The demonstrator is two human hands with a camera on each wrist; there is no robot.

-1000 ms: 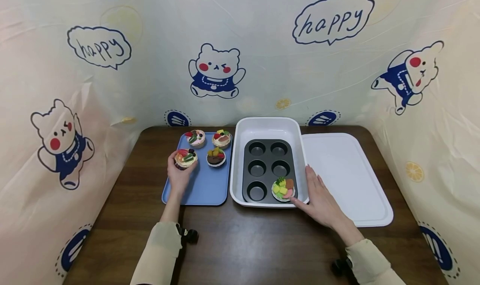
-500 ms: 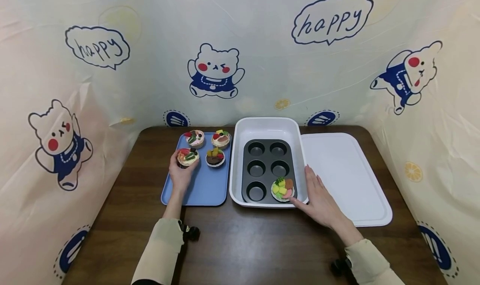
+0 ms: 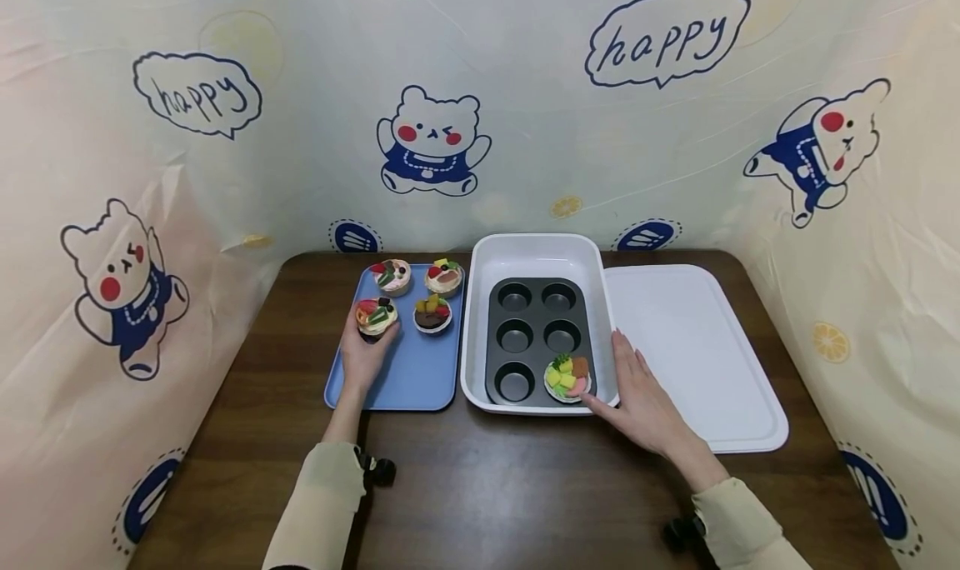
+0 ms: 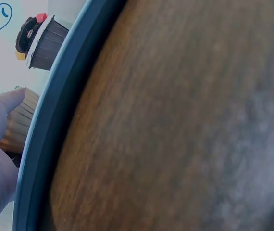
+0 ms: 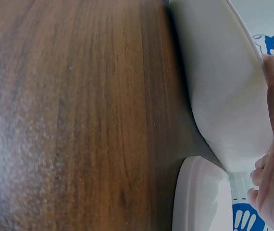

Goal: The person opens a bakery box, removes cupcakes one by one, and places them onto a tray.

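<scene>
My left hand [image 3: 362, 360] grips a toy cupcake [image 3: 377, 317] with strawberry and kiwi toppings, fingers and thumb around its sides, over the left part of a blue tray [image 3: 408, 387]. In the left wrist view, a tan pleated wrapper [image 4: 21, 125] shows beyond the thumb. My right hand [image 3: 648, 407] lies with straight fingers along the right rim of a deep white basin [image 3: 534, 256], its thumb at the front corner. Inside the basin is a dark muffin pan [image 3: 537, 362]. One cupcake [image 3: 566, 378] with yellow cubes sits in its front right cup.
Three other cupcakes stand on the blue tray: a pink one [image 3: 391, 277], one with a tan base [image 3: 442, 278] and a chocolate one [image 3: 432, 315]. A flat white lid or tray [image 3: 693, 353] lies right of the basin. Printed cloth [image 3: 525, 170] closes off the table's back and sides.
My left hand and the cupcake have shifted slightly right, and the cupcake looks a little smaller in the head view. The right hand and basin have stayed put.
</scene>
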